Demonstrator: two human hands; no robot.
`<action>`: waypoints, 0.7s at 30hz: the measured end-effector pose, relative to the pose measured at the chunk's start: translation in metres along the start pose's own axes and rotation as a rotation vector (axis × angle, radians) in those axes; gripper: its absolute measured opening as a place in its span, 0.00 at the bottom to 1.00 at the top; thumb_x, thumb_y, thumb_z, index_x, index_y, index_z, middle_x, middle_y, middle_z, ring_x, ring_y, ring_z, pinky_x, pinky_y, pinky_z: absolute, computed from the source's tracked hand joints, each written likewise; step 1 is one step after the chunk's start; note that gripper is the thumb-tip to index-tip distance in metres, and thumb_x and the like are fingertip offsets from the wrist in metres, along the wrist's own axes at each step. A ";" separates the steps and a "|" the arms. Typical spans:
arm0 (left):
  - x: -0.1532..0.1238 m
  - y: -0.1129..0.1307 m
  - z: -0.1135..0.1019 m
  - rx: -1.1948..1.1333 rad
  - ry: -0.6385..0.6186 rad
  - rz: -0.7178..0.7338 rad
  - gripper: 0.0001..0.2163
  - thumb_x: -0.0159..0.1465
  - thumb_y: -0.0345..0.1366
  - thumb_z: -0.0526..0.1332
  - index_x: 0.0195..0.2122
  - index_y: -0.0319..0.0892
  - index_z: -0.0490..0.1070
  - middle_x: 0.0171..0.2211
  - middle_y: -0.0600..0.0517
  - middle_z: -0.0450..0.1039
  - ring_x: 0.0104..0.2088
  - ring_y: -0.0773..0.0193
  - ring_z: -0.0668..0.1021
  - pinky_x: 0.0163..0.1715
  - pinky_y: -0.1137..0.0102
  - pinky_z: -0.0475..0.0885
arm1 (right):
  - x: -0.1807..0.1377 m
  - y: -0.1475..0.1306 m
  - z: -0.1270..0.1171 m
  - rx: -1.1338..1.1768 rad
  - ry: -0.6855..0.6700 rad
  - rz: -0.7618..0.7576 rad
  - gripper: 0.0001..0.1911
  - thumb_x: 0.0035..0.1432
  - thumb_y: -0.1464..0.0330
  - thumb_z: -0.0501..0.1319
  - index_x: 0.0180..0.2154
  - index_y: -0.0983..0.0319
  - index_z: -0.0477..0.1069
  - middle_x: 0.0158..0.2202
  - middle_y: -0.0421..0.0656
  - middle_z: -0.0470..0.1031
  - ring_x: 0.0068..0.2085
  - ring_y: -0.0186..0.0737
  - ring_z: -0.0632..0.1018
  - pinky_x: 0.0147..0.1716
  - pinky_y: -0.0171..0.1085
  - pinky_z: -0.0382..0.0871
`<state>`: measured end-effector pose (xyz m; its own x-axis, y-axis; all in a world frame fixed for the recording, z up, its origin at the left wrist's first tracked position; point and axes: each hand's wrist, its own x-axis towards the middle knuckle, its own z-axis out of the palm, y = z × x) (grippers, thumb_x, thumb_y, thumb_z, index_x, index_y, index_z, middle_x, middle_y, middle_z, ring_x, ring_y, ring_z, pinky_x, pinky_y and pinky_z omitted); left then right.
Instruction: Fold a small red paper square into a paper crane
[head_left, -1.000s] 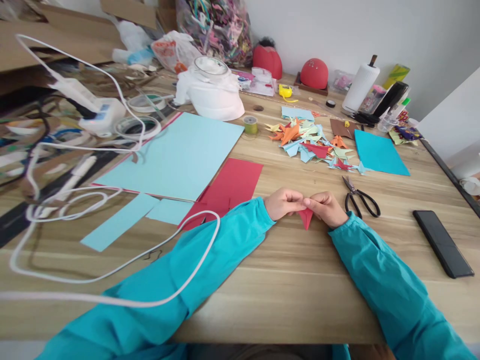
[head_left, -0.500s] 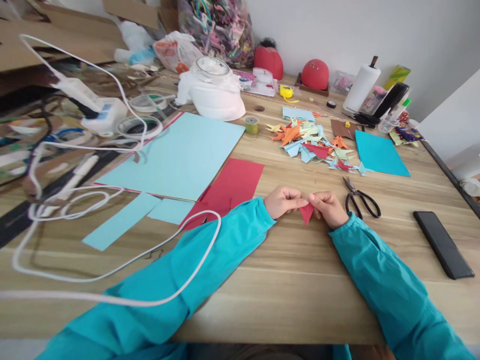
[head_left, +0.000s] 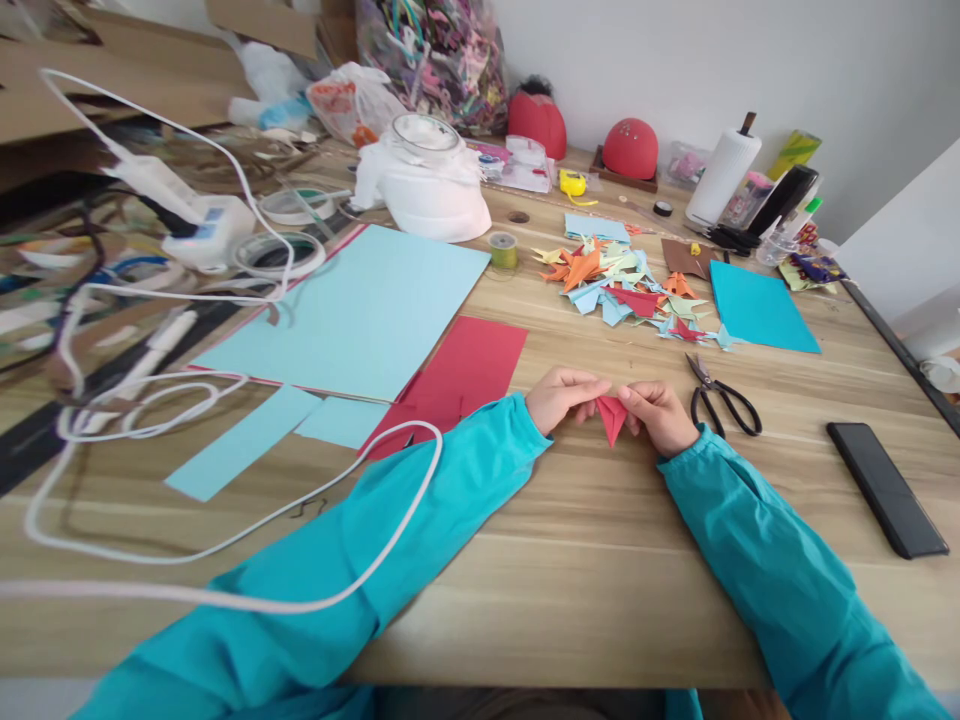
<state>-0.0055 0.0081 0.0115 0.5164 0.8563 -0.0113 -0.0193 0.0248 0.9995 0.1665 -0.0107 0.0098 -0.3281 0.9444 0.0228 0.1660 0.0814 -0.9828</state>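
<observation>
A small folded red paper piece (head_left: 612,417) sits between my two hands, just above the wooden table (head_left: 570,560). My left hand (head_left: 561,397) pinches its left edge with curled fingers. My right hand (head_left: 660,414) grips its right side, fingers closed on it. Both arms wear teal sleeves. A flat red sheet (head_left: 457,378) lies just left of my left hand. Black scissors (head_left: 721,394) lie close to the right of my right hand.
A pile of folded paper shapes (head_left: 622,283) lies beyond my hands, with a teal sheet (head_left: 759,306) to its right. A large light-blue sheet (head_left: 352,310) and white cable (head_left: 225,480) occupy the left. A black phone (head_left: 885,486) lies at the right.
The red paper piece has been lifted and turned slightly between my fingers. My left hand's fingers have shifted along its edge. The arms stay in place.
</observation>
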 end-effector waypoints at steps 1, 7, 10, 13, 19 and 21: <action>0.000 0.001 0.000 0.020 -0.007 0.005 0.19 0.55 0.46 0.58 0.14 0.39 0.63 0.11 0.55 0.61 0.17 0.72 0.64 0.23 0.72 0.59 | 0.000 0.000 0.000 -0.004 -0.003 -0.005 0.27 0.53 0.53 0.58 0.12 0.63 0.63 0.10 0.37 0.61 0.15 0.27 0.59 0.18 0.32 0.52; 0.000 0.001 -0.002 0.076 -0.009 0.022 0.17 0.54 0.45 0.59 0.15 0.38 0.63 0.12 0.57 0.60 0.17 0.73 0.63 0.22 0.73 0.58 | 0.001 0.001 0.000 0.013 0.008 -0.005 0.26 0.54 0.53 0.57 0.12 0.63 0.63 0.11 0.37 0.63 0.16 0.28 0.61 0.19 0.32 0.53; 0.001 0.001 -0.001 0.074 0.019 0.034 0.18 0.55 0.45 0.59 0.14 0.39 0.63 0.12 0.56 0.60 0.17 0.73 0.64 0.23 0.73 0.59 | 0.001 0.005 0.001 0.036 0.037 0.014 0.27 0.54 0.52 0.56 0.12 0.63 0.63 0.11 0.37 0.63 0.16 0.28 0.61 0.19 0.33 0.53; 0.002 -0.002 0.000 0.029 0.069 0.028 0.18 0.55 0.46 0.59 0.15 0.38 0.64 0.11 0.56 0.61 0.17 0.73 0.64 0.23 0.73 0.60 | 0.001 0.007 0.002 0.106 0.064 0.021 0.25 0.54 0.52 0.56 0.17 0.64 0.67 0.14 0.38 0.66 0.18 0.30 0.64 0.20 0.33 0.56; 0.006 -0.009 0.000 -0.131 0.174 0.006 0.19 0.55 0.47 0.59 0.16 0.38 0.65 0.12 0.56 0.63 0.16 0.73 0.65 0.19 0.74 0.59 | 0.002 0.005 0.003 0.207 0.040 0.035 0.12 0.47 0.60 0.64 0.25 0.63 0.69 0.21 0.38 0.69 0.24 0.31 0.68 0.26 0.33 0.61; 0.007 -0.010 0.000 -0.213 0.166 -0.017 0.19 0.56 0.48 0.57 0.16 0.38 0.65 0.13 0.55 0.63 0.16 0.72 0.66 0.20 0.74 0.60 | 0.003 0.005 0.004 0.205 0.048 0.044 0.11 0.48 0.61 0.62 0.24 0.63 0.69 0.19 0.38 0.69 0.23 0.32 0.67 0.26 0.33 0.61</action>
<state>-0.0020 0.0142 0.0014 0.3709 0.9274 -0.0498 -0.2007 0.1324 0.9707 0.1631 -0.0088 0.0041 -0.2793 0.9601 -0.0167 -0.0156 -0.0220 -0.9996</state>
